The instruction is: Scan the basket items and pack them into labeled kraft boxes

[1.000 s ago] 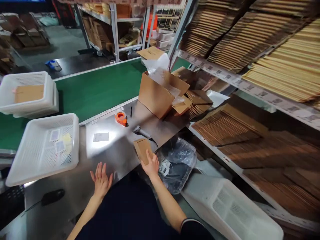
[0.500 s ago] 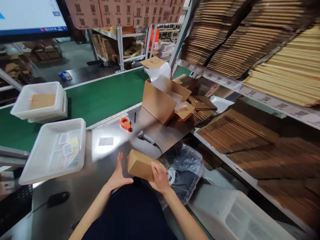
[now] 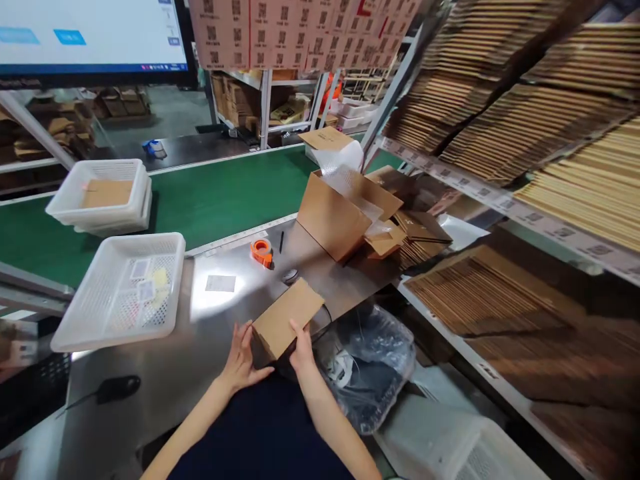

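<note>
A small brown cardboard box [image 3: 287, 315] is held over the near edge of the steel worktable [image 3: 200, 333], partly folded open. My left hand [image 3: 242, 360] grips its left side with fingers curled against the cardboard. My right hand [image 3: 302, 352] holds the near right edge, thumb on top. A handheld scanner [image 3: 290, 275] lies just behind the box, mostly hidden by it.
An orange tape dispenser [image 3: 262, 252], a pen [image 3: 281, 241] and a paper label [image 3: 221, 283] lie on the table. White baskets [image 3: 120, 293] [image 3: 103, 197] stand left, by a green conveyor [image 3: 220, 193]. An open carton with bubble wrap [image 3: 340, 213] sits behind; flat cardboard stacks [image 3: 500, 133] fill shelves right; a plastic-lined bin [image 3: 367, 363] is below.
My right hand brought the flat box from the table edge toward me; my left hand came in and took its other side. The box now stands opened up and tilted.
</note>
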A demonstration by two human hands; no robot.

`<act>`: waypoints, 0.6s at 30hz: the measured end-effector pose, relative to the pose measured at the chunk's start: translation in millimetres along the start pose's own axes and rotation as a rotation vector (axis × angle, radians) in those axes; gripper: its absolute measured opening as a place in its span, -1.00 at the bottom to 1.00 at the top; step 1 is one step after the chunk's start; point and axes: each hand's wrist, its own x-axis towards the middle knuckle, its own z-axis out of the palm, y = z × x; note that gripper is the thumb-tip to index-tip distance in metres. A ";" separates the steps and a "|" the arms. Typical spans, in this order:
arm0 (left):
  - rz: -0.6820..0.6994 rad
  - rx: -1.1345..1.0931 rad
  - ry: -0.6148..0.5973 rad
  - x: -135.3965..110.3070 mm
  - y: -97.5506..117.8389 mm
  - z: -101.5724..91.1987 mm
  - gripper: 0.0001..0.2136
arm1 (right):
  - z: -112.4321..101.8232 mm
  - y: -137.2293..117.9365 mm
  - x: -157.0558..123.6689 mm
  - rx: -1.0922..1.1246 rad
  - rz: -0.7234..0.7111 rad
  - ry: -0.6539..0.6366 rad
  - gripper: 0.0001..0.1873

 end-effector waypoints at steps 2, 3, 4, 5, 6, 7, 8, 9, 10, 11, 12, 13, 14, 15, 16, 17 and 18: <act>-0.028 0.030 -0.187 -19.1 -11.4 -1.0 0.13 | -15.3 -12.8 15.9 -0.392 -0.170 0.105 0.31; -0.088 0.044 -0.237 -28.8 -17.7 -3.8 0.06 | -26.4 -19.1 21.6 -0.641 -0.228 0.132 0.36; -0.165 0.049 -0.256 -38.3 -24.0 -7.4 -0.02 | -37.4 -24.3 25.2 -0.889 -0.267 0.142 0.36; -0.249 0.044 -0.246 -46.9 -29.8 -11.3 -0.10 | -46.8 -28.1 26.7 -1.113 -0.281 0.136 0.33; -0.336 0.029 -0.222 -54.2 -34.8 -15.1 -0.16 | -53.4 -30.2 26.7 -1.298 -0.277 0.118 0.28; -0.414 0.006 -0.200 -59.9 -38.6 -18.6 -0.20 | -56.7 -30.7 25.8 -1.444 -0.265 0.097 0.21; -0.479 -0.022 -0.179 -63.9 -41.1 -21.5 -0.23 | -57.2 -29.6 24.5 -1.555 -0.249 0.084 0.16; -0.530 -0.049 -0.162 -66.1 -42.1 -23.9 -0.25 | -56.2 -27.1 23.0 -1.639 -0.230 0.085 0.11; -0.570 -0.073 -0.156 -66.8 -41.9 -25.8 -0.26 | -55.3 -23.2 21.2 -1.702 -0.213 0.095 0.08; -0.601 -0.092 -0.156 -66.5 -40.6 -27.1 -0.28 | -56.5 -17.8 18.7 -1.743 -0.211 0.111 0.05; -0.622 -0.108 -0.157 -65.7 -38.9 -28.1 -0.29 | -61.5 -10.9 14.7 -1.767 -0.216 0.131 0.04; -0.633 -0.121 -0.154 -64.9 -37.3 -28.9 -0.30 | -71.5 -2.4 8.6 -1.779 -0.226 0.150 0.04; -0.635 -0.130 -0.144 -64.5 -36.5 -29.5 -0.31 | -87.0 7.5 -0.4 -1.785 -0.245 0.159 0.03; -0.629 -0.135 -0.131 -64.5 -37.2 -30.1 -0.32 | -107.7 18.8 -12.2 -1.792 -0.265 0.158 0.02; -0.620 -0.136 -0.114 -64.9 -39.9 -30.8 -0.33 | -132.6 30.8 -26.6 -1.794 -0.284 0.152 0.02; -0.610 -0.130 -0.093 -65.0 -44.9 -31.7 -0.34 | -159.9 42.8 -42.6 -1.800 -0.327 0.132 -0.01; -0.608 -0.117 -0.074 -64.0 -52.3 -32.8 -0.35 | -187.3 53.7 -58.8 -1.820 -0.348 0.114 0.00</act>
